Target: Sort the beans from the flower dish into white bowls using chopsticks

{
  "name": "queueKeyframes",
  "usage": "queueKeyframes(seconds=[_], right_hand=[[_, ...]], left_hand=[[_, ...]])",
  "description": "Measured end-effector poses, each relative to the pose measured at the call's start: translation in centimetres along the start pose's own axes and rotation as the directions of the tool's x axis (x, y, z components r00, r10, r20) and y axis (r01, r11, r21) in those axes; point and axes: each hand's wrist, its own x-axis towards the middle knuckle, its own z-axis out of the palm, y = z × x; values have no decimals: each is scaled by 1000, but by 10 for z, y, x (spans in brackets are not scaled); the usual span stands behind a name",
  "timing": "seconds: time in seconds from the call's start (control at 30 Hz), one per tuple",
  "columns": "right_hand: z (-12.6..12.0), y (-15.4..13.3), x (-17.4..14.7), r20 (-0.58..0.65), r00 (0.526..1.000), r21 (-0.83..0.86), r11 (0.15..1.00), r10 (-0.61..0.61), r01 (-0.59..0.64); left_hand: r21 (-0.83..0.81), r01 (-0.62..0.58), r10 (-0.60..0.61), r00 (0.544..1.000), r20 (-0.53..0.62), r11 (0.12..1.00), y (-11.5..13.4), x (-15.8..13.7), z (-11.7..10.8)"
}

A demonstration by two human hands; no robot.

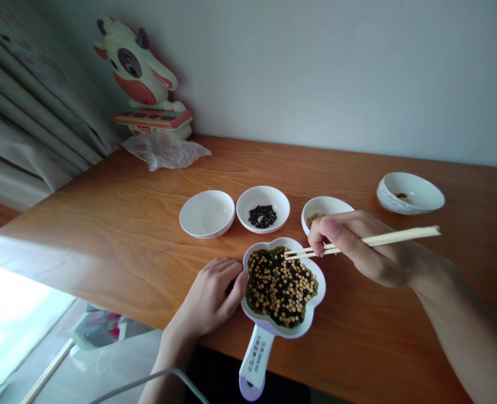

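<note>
My right hand [368, 249] is closed around a pair of pale wooden chopsticks [393, 237]. Their tips reach into the upper part of a white and lilac flower-shaped pan [319, 297]. Mixed black, yellowish and small green beans [279, 286] fill the pan; whether the tips pinch a bean is too small to tell. At the pan's left rim, my left hand [210, 294] rests on the table, with curled fingers and thumb holding the edge. Behind the pan stand a white bowl [206, 214], another bowl [282, 206] with black beans, and a third [334, 204] with yellowish beans, partly hidden by my right hand.
A larger white bowl [385, 197] with a few dark bits stands at the back right of the wooden table [147, 224]. A cow-shaped toy piano [147, 84] and a clear plastic bag [166, 150] are at the back left. A grey cable [147, 379] crosses the bottom.
</note>
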Motion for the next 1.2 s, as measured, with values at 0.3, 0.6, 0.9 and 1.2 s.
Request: queueKeyframes(seconds=[0.3, 0.6, 0.9, 1.2], right_hand=[[-43, -16, -29, -258, 964, 16, 998, 59, -56], [-68, 18, -42, -348, 919, -139, 959, 185, -246], [-59, -19, -39, -254, 941, -63, 967, 225, -248], [-12, -48, 13, -17, 997, -176, 981, 81, -83]], left_hand=[[6, -2, 2, 1000, -3, 1000, 1, 0, -1], [3, 12, -12, 1000, 4, 1000, 0, -1, 0], [5, -21, 21, 1000, -13, 1000, -2, 0, 0], [11, -12, 12, 1000, -19, 1000, 1, 0, 0]])
